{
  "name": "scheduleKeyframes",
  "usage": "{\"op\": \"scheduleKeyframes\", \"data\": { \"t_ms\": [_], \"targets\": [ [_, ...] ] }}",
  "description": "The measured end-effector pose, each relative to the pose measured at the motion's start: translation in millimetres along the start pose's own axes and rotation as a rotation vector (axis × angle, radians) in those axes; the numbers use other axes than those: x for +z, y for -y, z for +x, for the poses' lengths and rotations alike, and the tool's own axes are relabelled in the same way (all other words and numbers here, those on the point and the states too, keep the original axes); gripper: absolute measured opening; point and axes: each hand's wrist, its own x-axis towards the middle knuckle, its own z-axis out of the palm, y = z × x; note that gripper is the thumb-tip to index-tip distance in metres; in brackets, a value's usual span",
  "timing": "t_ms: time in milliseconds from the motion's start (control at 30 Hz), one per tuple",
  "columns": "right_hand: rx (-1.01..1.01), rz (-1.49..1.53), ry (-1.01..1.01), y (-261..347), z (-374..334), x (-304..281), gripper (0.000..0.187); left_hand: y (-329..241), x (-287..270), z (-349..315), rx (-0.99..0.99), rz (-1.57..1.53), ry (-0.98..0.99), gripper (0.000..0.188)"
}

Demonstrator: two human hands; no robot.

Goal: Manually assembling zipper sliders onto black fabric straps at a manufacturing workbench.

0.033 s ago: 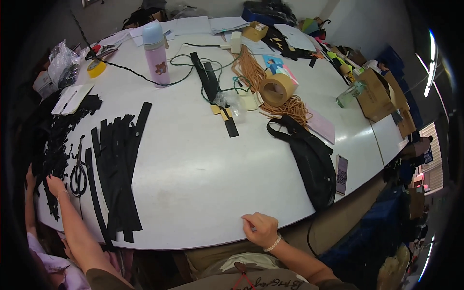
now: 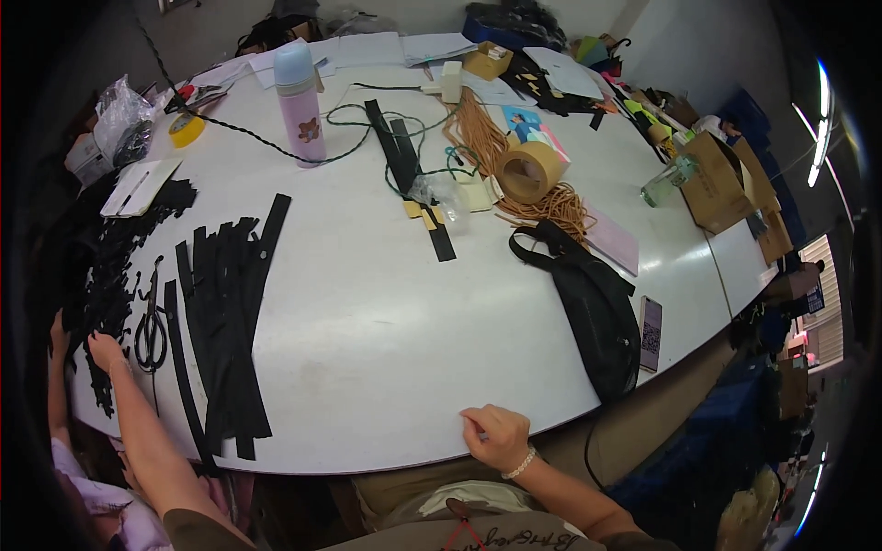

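Note:
At the far left my left hand reaches into a long heap of small black pieces. Its fingers are bent at the heap, and what they hold, if anything, is too small to make out. Black scissors lie just right of that hand. Beside them is a bundle of long flat black strips, one strip lying a little apart. My right hand rests at the table's near edge, fingers curled in loosely, with nothing visible in them.
Another person's arm touches the heap from the left. A black bag and a phone lie at right. Farther back are a tape roll, brown cords, a bottle and a cardboard box.

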Motion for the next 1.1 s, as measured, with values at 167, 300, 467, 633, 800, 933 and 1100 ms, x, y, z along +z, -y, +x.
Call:
{"op": "scheduleKeyframes", "data": {
  "t_ms": [167,300,467,633,800,933,1100],
  "targets": [
    [-0.010,0.045,-0.022,-4.0,-3.1,2.0,0.010,-11.7,-30.9,27.2,-0.597,-0.765,0.001,0.044],
    [-0.004,0.035,-0.013,-0.9,-3.2,2.1,0.009,-115.1,-86.6,-32.3,-0.273,-1.124,0.016,0.033],
    [-0.026,0.072,-0.015,-3.8,-5.0,-1.3,0.008,-252.0,-186.3,-159.8,0.114,-1.135,0.319,0.029],
    [-0.069,0.109,-0.047,-3.0,-7.6,-2.6,0.007,-326.9,-175.6,-310.7,0.823,-0.761,0.466,0.018],
    [-0.081,0.173,-0.060,-3.7,-12.5,-4.4,0.007,-369.2,-153.8,-429.7,0.638,-0.821,0.791,0.025],
    [-0.071,0.209,-0.075,-6.7,-17.7,-5.7,0.006,-381.0,-166.3,-466.6,0.658,-0.529,0.938,0.030],
    [-0.078,0.264,-0.082,-10.6,-17.5,-6.7,0.005,-390.0,-191.2,-456.2,0.593,-0.529,1.137,0.050]
  ]
}}
